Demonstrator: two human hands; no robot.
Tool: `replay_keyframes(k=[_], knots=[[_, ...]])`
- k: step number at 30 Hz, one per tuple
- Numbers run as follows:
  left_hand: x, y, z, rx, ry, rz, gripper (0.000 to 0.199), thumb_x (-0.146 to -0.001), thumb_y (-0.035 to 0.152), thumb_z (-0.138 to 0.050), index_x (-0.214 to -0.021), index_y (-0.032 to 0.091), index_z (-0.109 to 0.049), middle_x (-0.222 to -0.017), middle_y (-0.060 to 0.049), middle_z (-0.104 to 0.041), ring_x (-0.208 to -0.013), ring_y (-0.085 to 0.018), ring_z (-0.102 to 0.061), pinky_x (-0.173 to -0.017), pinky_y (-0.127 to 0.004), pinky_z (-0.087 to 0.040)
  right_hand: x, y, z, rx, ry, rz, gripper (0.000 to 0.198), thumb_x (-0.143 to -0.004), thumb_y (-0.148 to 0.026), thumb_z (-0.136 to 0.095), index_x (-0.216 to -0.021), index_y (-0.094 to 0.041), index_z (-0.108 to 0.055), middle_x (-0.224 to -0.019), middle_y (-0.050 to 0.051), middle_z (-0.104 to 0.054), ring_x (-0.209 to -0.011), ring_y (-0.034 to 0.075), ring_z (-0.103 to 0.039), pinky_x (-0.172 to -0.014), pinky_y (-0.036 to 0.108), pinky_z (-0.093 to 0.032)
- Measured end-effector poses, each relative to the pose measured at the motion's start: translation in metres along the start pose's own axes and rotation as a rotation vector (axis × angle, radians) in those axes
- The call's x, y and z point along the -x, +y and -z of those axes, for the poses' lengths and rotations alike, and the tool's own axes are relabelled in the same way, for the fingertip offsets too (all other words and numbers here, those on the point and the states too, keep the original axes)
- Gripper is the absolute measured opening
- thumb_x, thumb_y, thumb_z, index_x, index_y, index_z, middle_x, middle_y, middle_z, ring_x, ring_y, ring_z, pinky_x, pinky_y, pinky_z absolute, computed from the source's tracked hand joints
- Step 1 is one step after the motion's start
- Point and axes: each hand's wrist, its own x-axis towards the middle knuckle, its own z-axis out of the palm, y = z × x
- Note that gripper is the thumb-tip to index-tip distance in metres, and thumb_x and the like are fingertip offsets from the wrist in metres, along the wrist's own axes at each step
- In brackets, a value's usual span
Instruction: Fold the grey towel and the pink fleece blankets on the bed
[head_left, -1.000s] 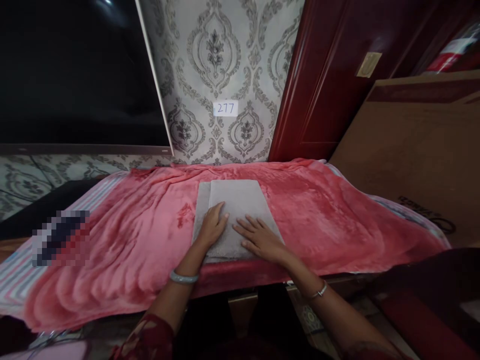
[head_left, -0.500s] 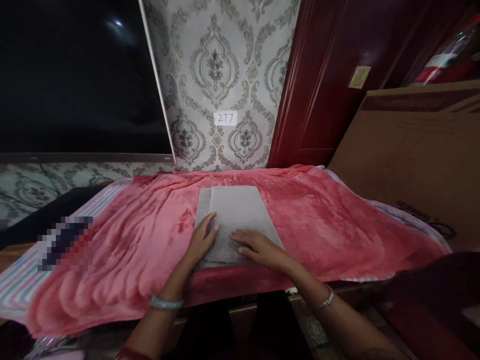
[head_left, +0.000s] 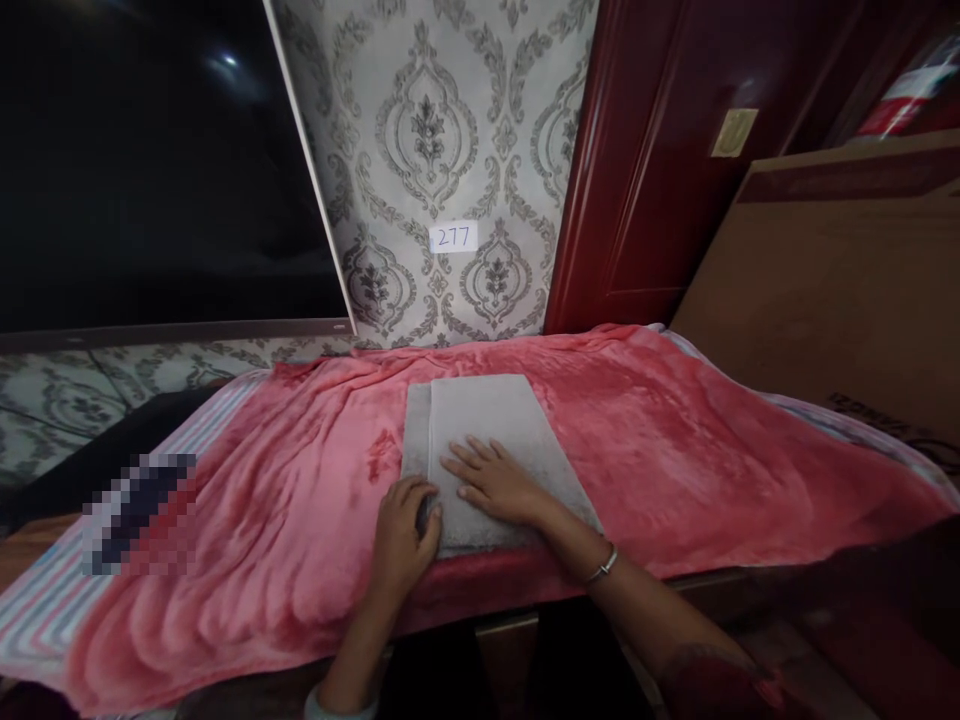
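A folded grey cloth [head_left: 487, 410] with a soft, plush surface lies on a pink blanket [head_left: 652, 450]. Along its left side, a narrow strip of the under layer shows beside the top layer's edge. My left hand [head_left: 405, 525] is at the front left of the cloth, fingers curled and thumb close to the fingertips around that edge. Exactly how much cloth it pinches is partly hidden. My right hand [head_left: 499, 485] lies flat on top of the cloth with its fingers spread.
Behind the blanket is a patterned wall with a paper label [head_left: 454, 236]. A large dark screen [head_left: 165, 180] stands at the left. To the right are a dark red door [head_left: 645, 200] and a large cardboard box [head_left: 840, 270]. Striped fabric [head_left: 45, 590] shows under the blanket's left side.
My left hand has come nearer to me along the cloth's left side, its fingers now curled. My right hand has slid forward and spread its fingers. The view has shifted slightly.
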Motion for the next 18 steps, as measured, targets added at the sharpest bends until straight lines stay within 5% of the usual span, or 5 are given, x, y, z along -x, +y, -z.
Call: replay_keyframes(k=[18], knots=[[0.004, -0.007, 0.004, 0.244, 0.042, 0.192, 0.024, -0.098, 0.030, -0.046, -0.105, 0.020, -0.067, -0.104, -0.007, -0.071, -0.100, -0.020, -0.067, -0.091, -0.037, -0.056, 0.044, -0.038, -0.019, -0.159, 0.011, 0.197, 0.060, -0.104, -0.044, -0.045, -0.160, -0.035, -0.024, -0.167, -0.003, -0.023, -0.156, 0.025, -0.005, -0.125, 0.054, -0.007]])
